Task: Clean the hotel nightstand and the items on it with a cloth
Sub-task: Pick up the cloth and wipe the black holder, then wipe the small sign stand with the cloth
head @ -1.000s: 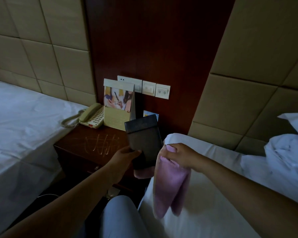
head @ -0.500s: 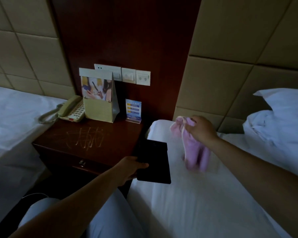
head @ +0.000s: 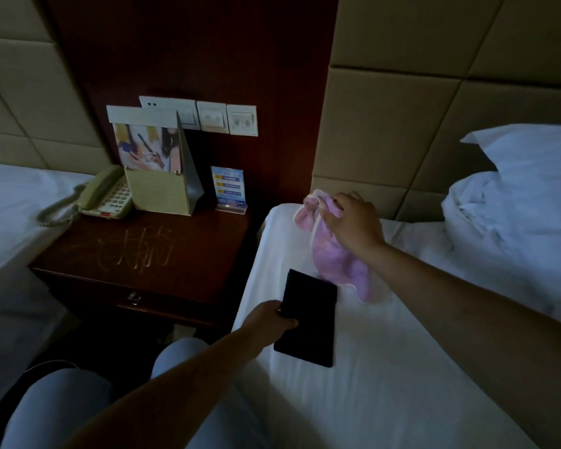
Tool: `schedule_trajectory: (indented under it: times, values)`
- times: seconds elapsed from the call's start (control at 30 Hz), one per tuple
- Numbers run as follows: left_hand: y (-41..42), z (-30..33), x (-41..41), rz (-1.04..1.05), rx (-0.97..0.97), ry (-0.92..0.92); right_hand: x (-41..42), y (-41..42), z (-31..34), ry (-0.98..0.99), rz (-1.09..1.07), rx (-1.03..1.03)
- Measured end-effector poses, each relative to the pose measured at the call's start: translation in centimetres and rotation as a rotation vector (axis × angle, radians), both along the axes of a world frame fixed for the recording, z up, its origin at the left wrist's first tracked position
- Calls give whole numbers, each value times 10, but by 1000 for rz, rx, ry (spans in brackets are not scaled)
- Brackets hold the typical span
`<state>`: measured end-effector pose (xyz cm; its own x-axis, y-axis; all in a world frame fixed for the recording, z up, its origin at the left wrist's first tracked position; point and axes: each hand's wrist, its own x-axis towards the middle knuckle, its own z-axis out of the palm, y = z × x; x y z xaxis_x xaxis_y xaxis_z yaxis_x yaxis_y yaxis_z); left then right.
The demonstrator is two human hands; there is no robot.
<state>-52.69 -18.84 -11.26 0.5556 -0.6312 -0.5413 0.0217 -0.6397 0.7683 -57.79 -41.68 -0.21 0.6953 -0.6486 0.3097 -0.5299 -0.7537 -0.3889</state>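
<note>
Phone (head: 106, 197) sits at the worktop's (head: 188, 254) far left corner, with a card holder (head: 161, 176) beside it and a small sign (head: 229, 189) further right; scratch-like marks show mid-surface. Left hand (head: 269, 322) grips the near left edge of a dark folder (head: 306, 315), which lies flat on the bed (head: 386, 367) with its long axis pointing away. Right hand (head: 353, 222) pinches a pink cloth (head: 334, 254) bunched above the folder's far end. My guess: the worktop lies leftward of the cloth, nearer the left hand.

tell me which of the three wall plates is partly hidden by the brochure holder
The leftmost wall plate; the brochure holder covers its lower part, the other two show whole.
</note>
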Motion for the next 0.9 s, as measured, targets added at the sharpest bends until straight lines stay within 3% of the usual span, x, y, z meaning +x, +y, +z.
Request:
schedule_trajectory:
  times: [0.23, 0.43, 0.7, 0.9]
  values:
    - [-5, 21, 68, 18, 50, -202, 42, 7, -7, -40, 93, 72]
    - [-22, 50, 168, 158, 76, -391, 111, 7, -11, -122, 151, 158]
    - [-69, 63, 298, 237, -76, -532, 221, -6, -38, -179, 191, 590]
    - [-114, 49, 373, 252, -156, -510, 263, -10, -81, -123, 194, 842]
